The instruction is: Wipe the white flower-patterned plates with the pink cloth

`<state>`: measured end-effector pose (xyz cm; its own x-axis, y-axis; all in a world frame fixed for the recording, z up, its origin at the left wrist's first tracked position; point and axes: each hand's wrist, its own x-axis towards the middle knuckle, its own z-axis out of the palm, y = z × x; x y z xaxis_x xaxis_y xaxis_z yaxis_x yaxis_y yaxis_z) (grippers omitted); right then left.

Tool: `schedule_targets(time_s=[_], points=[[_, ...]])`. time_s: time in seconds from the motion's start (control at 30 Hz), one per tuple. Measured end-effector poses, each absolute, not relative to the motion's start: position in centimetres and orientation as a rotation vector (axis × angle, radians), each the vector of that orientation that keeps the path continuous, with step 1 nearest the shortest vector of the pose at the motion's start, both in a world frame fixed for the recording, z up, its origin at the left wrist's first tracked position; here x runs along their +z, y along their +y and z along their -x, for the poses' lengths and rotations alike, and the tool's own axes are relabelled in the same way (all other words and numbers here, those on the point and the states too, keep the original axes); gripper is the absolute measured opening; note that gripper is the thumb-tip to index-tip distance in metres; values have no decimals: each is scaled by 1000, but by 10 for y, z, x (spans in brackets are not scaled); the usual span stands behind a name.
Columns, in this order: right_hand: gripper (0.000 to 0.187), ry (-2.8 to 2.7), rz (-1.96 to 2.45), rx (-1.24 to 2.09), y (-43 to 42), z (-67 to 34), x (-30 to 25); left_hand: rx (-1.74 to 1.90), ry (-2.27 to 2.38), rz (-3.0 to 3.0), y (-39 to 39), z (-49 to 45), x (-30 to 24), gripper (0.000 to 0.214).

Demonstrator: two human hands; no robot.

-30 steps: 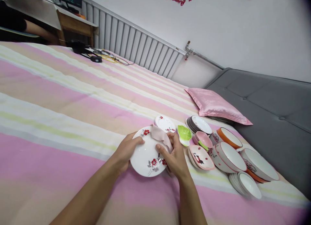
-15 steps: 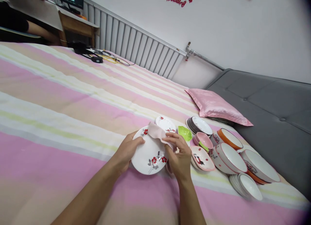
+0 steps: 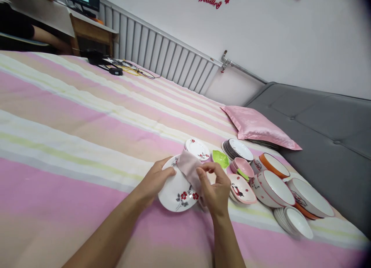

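My left hand [image 3: 156, 179] grips the left rim of a white plate [image 3: 171, 194] with red flowers and grey leaves, thumb on its upper face. A pale pink cloth [image 3: 188, 165] lies over the plate's right part and hangs past its edge. My right hand [image 3: 216, 187] pinches the cloth between thumb and fingers at the plate's right side. Just beyond the plate, small flowered plates [image 3: 197, 149] are stacked on the bed. A green leaf-shaped dish [image 3: 220, 159] sits right of that stack.
To the right stand pink bowls [image 3: 243, 167], a squarish patterned bowl [image 3: 242, 189], stacked plates [image 3: 240, 149], large bowls [image 3: 274, 187] and small white bowls [image 3: 298, 221]. A pink pillow [image 3: 257, 125] rests by the grey headboard [image 3: 313, 121]. Cables [image 3: 136, 69] lie far back; a person's leg [image 3: 49, 38] shows top left.
The plate has dipped slightly toward me. My right hand has shifted a little right and its fingers have curled in, and the cloth now spreads further down over the plate.
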<state>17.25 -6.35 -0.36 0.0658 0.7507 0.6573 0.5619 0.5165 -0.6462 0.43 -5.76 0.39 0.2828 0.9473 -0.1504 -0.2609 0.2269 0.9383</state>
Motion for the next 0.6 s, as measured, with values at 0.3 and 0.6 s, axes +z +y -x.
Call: schedule_targets(time_s=[0.3, 0.6], points=[[19, -1727, 1211, 416, -62, -165, -2, 866, 766, -1061, -61, -8, 4, 46], [19, -1747, 1298, 505, -63, -169, -2, 889, 877, -1099, -63, -5, 8, 52]])
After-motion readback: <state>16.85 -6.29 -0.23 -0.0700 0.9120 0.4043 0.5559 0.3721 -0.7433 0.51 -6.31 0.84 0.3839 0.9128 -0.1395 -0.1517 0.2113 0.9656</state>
